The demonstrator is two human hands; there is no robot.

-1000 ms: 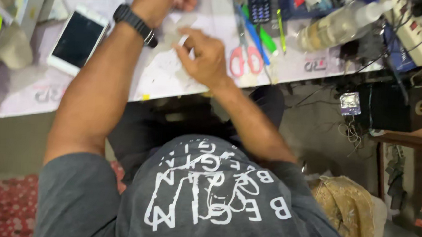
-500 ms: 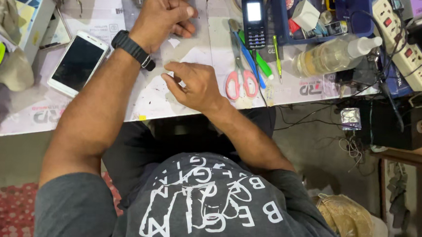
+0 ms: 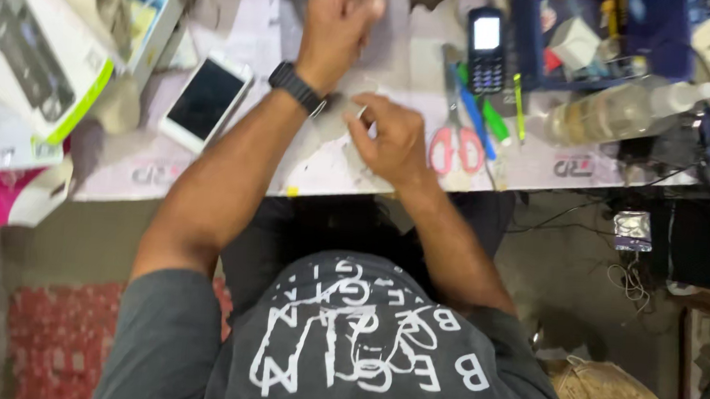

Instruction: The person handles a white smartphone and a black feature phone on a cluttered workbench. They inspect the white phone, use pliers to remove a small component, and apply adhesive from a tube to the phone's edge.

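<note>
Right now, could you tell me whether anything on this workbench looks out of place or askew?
The clear plastic bottle lies on its side among tools near the bench's right end, above dangling cables. The white smartphone lies skewed. Nothing looks spilled. The left hand and right hand are blurred.

Light was soft and even over the desk [image 3: 324,169], brightest on its pale top, and dimmer below its near edge, where the floor sat in shade. The left hand [image 3: 337,22], at the desk's far edge, was smeared by motion blur; the right hand [image 3: 392,136] was a little sharper. The small phone's screen [image 3: 486,32] glowed, blown out to white. The whole frame was soft, and things at the desk's left and right ends leaned outward from lens distortion.
</note>
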